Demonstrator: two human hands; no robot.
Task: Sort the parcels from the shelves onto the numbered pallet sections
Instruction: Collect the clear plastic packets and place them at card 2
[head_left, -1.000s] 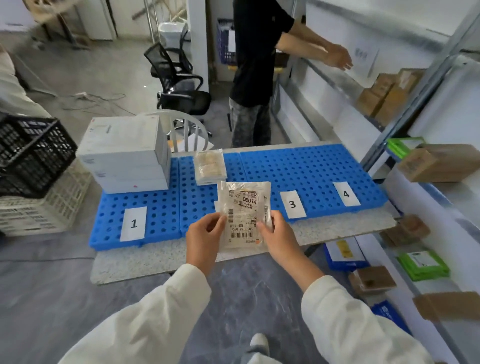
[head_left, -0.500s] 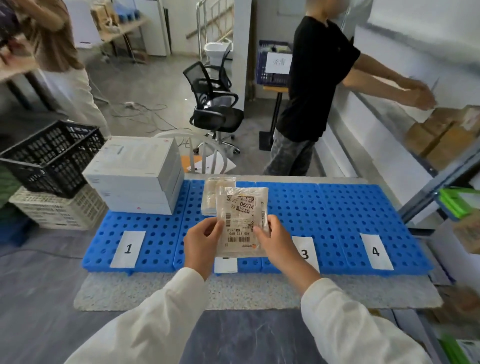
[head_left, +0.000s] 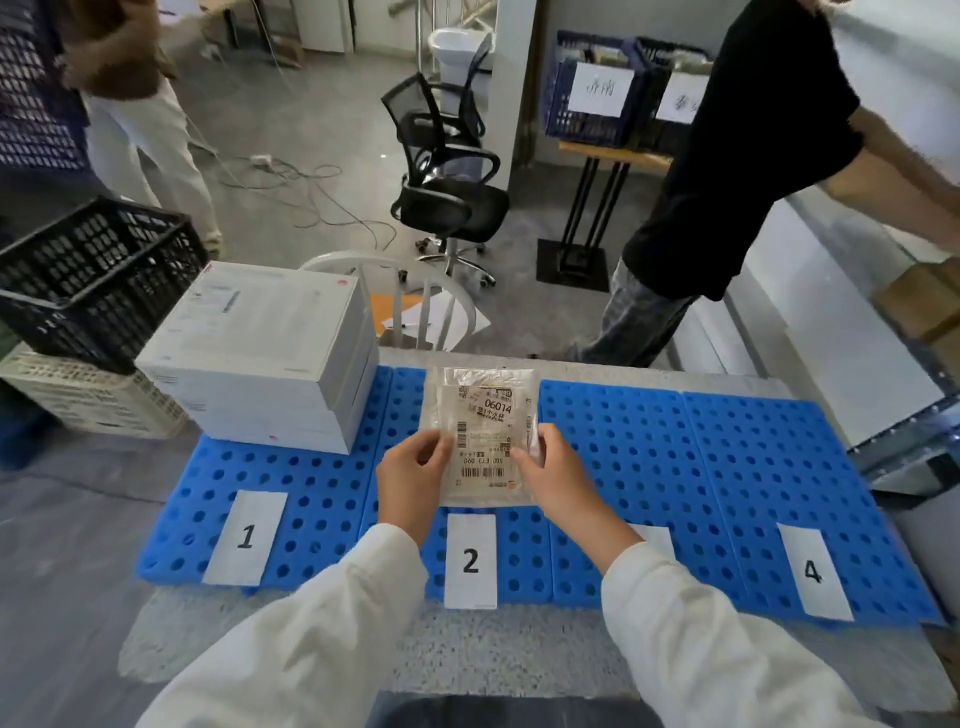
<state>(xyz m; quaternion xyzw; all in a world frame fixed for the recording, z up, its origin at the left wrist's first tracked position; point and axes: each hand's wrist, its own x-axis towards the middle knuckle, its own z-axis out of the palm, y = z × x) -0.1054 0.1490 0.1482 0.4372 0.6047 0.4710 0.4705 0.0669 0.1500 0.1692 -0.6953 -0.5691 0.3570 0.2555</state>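
Two white sleeves reach forward from the bottom edge. The left hand (head_left: 410, 480) pinches the left edge of a clear plastic parcel (head_left: 485, 441), thumb on top and fingers curled under; the right hand (head_left: 553, 475) grips its right edge the same way. The parcel carries a white label reading 06014 with barcodes, seen upside down. It hangs over section two of the blue pallet (head_left: 649, 467), its lower edge just above the number 2 card (head_left: 470, 561). Whether it touches the pallet cannot be told.

The pallet lies on a speckled slab (head_left: 467, 649) whose near edge is bare. Card 1 (head_left: 245, 538) and card 4 (head_left: 813, 571) are clear to read; the card for section three is mostly hidden behind the right wrist. Sections three and four are open. A stack of white boxes (head_left: 265, 353) fills the back of section one, its right side just beside the parcel. A second clear packet behind the held one is almost wholly covered by it.

Left of the pallet a black crate (head_left: 88, 275) sits on a pale crate (head_left: 88, 400), both cut off by the frame. Beyond, a black office chair (head_left: 447, 192) stands on open floor, and a person in a black shirt (head_left: 737, 156) stands at the right, arm blurred.

Since half a second ago, the view has drawn closer and the parcel sits lower over section two; both grips are unchanged.
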